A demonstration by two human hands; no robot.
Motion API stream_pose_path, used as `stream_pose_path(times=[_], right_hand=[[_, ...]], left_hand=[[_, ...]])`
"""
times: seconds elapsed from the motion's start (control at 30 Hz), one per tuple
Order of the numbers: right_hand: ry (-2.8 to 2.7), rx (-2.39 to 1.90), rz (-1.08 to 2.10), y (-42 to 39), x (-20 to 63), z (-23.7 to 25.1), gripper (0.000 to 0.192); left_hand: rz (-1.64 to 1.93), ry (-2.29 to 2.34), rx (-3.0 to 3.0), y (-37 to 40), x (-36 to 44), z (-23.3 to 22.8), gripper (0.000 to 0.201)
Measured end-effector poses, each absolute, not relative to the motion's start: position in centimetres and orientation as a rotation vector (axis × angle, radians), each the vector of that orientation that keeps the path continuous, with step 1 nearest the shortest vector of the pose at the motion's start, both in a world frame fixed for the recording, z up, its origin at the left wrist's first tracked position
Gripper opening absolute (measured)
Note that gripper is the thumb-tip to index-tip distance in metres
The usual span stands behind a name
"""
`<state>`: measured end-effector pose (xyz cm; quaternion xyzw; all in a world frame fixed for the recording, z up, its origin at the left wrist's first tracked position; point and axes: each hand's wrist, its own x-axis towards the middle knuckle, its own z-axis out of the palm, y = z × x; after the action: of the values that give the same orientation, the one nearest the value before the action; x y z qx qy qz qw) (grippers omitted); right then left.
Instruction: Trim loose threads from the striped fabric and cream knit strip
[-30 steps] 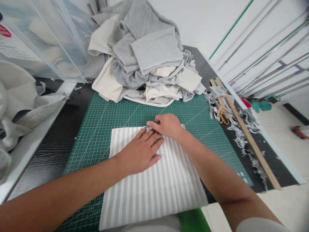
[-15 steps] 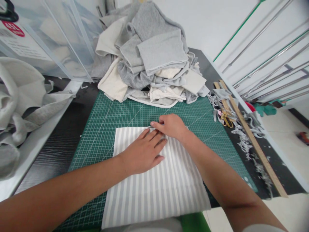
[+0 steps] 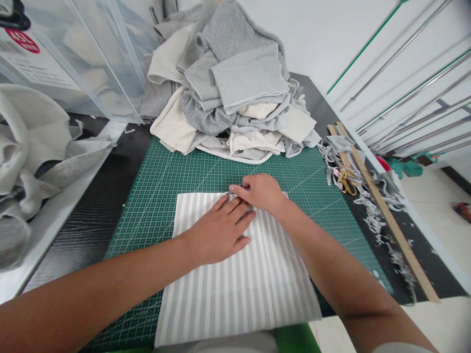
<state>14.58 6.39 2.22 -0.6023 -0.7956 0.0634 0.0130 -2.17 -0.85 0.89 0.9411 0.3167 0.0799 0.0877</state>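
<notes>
A grey-and-white striped cloth (image 3: 235, 284) lies flat on the green cutting mat (image 3: 154, 196). My left hand (image 3: 219, 233) rests palm down on the cloth, fingers spread toward its far edge. My right hand (image 3: 259, 192) sits at that far edge and pinches a small thin metal tool (image 3: 231, 192), whose tip points left just above my left fingertips. Most of the tool is hidden in the hand.
A tall pile of grey and cream fabric pieces (image 3: 228, 88) stands at the mat's far end. Wooden rulers (image 3: 382, 211), scissors (image 3: 344, 182) and fabric scraps lie on the right. A clear plastic bin (image 3: 66, 54) and loose cloth (image 3: 33, 147) are on the left.
Only the view shifted slightly; both hands stay in the same place on the striped cloth.
</notes>
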Motion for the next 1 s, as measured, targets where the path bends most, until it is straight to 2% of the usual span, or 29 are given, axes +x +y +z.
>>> stream_pose_path(times=[1.0], right_hand=[[-2.434,-1.833,0.195,6.13,14.27,1.97,0.056]], left_hand=[[0.194,1.0,2.836,-1.26,-2.0,1.17,0.051]])
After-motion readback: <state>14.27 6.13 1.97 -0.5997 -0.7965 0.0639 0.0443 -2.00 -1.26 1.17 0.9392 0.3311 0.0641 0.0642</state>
